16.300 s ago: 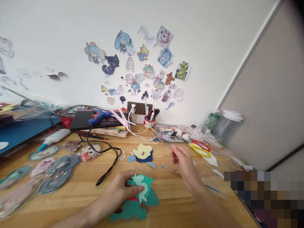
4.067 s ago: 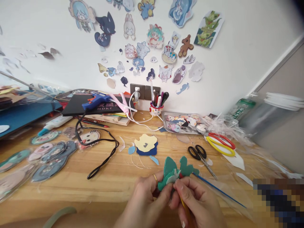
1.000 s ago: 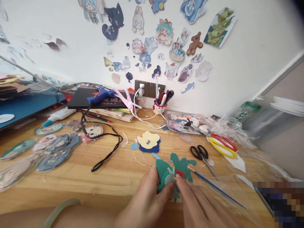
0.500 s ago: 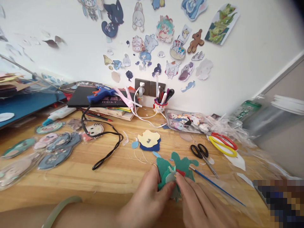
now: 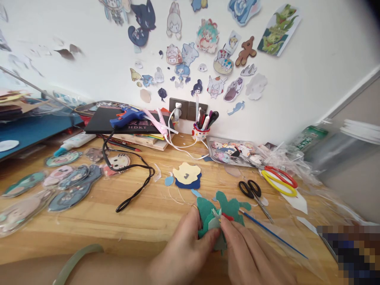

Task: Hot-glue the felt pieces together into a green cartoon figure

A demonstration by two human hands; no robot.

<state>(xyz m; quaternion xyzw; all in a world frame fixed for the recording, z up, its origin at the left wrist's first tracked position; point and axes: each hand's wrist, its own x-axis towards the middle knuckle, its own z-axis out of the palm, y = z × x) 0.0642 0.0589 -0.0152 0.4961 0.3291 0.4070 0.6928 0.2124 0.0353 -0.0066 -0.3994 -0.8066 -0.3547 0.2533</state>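
Observation:
A layered green felt piece [image 5: 230, 206] with a small red part and a pale green part is held low in the middle of the view. My left hand [image 5: 185, 241] grips its left side, thumb on top. My right hand [image 5: 246, 247] has its fingers pressed together at the centre of the piece, beside the red part; whatever sits between the fingertips is too small to make out. Just beyond lie a cream felt shape [image 5: 186, 173] on a dark blue one [image 5: 190, 184], and a small light blue piece [image 5: 169, 181].
Black-handled scissors [image 5: 249, 189], a thin blue brush [image 5: 276, 234] and red and yellow handles [image 5: 280, 183] lie to the right. A blue glue gun [image 5: 127, 115] rests on a black box, its looped cable [image 5: 145, 180] on the table [image 5: 118, 229]. Wrapped figures [image 5: 73, 190] lie left.

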